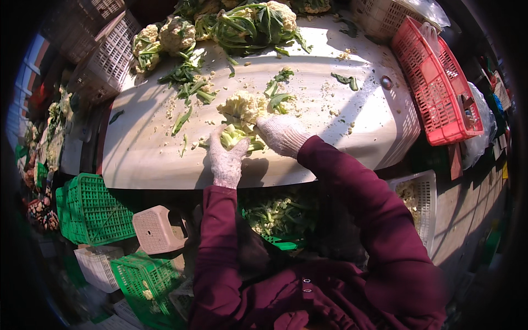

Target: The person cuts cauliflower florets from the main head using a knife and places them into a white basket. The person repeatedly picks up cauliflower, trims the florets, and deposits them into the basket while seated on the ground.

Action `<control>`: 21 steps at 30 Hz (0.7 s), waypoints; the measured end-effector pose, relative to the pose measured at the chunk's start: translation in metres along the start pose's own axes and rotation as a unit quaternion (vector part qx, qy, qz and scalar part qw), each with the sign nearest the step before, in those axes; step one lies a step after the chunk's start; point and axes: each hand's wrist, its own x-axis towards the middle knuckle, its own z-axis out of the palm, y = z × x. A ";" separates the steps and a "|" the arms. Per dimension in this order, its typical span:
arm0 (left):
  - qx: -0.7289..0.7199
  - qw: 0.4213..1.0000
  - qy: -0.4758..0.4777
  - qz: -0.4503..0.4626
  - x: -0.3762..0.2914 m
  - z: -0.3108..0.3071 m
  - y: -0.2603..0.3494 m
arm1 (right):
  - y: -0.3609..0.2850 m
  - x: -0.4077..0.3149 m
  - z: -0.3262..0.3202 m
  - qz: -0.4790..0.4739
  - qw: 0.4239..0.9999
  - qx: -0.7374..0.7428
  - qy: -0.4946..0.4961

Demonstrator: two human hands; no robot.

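Observation:
A cauliflower head (243, 106) lies on the pale work table (156, 144) in front of me. My left hand (227, 159), in a whitish knitted glove, is closed around the green leafy base of this cauliflower. My right hand (282, 134), gloved alike, is shut at the cauliflower's right side; a thin dark knife blade (239, 119) runs from it across the head, between the curds and the base. The handle is hidden in the glove. Trimmed leaves (280, 101) lie just behind and to the right.
Untrimmed cauliflowers (247, 24) are heaped at the table's far edge. Leaf scraps and crumbs are scattered over the top. A red plastic crate (437, 82) stands at the right, a whitish crate (107, 62) at the left. Below are green crates (93, 210), a plastic stool (154, 231) and trimmings (280, 216).

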 end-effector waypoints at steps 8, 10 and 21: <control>-0.121 0.992 -0.024 -0.018 0.009 -0.007 -0.014 | -0.006 0.002 -0.006 0.026 1.000 -0.009 -0.007; -0.120 0.992 -0.024 -0.029 0.014 -0.013 -0.017 | -0.005 0.006 -0.008 0.018 1.000 -0.008 0.001; -0.006 1.000 0.000 -0.008 0.008 -0.004 -0.018 | 0.005 0.011 -0.025 -0.041 0.994 -0.095 -0.037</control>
